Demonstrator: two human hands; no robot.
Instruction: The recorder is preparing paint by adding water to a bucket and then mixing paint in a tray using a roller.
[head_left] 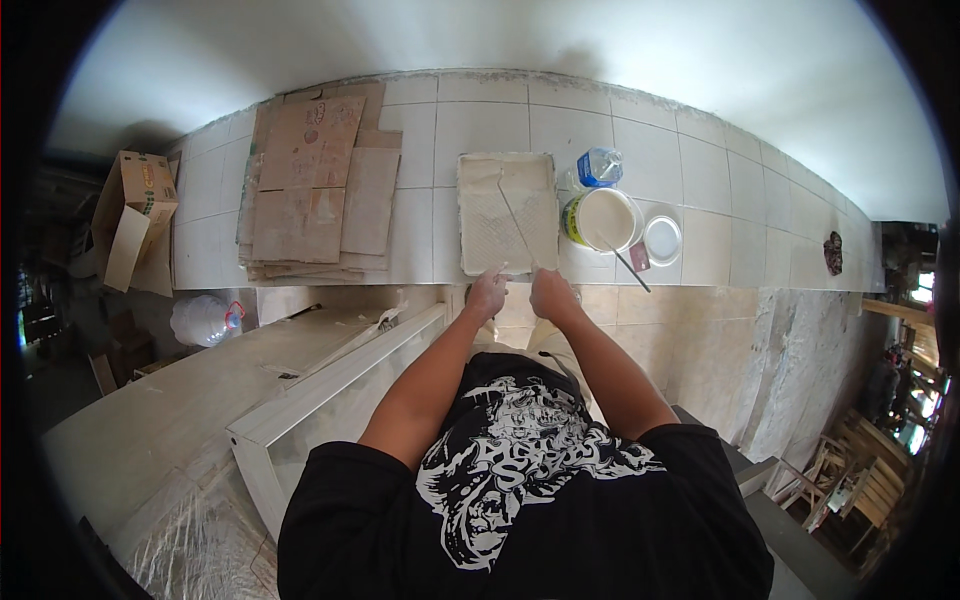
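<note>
A shallow tray [508, 210] coated with pale paint sits at the front edge of the white tiled ledge. My right hand [553, 295] is closed on a thin metal rod [515, 222] that slants up over the tray. My left hand [486, 294], pale-smudged, has curled fingers at the tray's near edge; what they hold, if anything, is unclear. Right of the tray stand a bucket of cream paint [600, 218] with a dark stick [632, 271] in it, a blue-labelled plastic jug [600, 167] and a round white lid [663, 239].
Flattened cardboard [300, 215] lies left on the ledge, with a box [140, 190] beyond and a water bottle [205, 320] below. A small dark object [833, 253] lies far right. A white-framed panel [275, 420] is beside me at left; wooden pieces [850, 470] are piled lower right.
</note>
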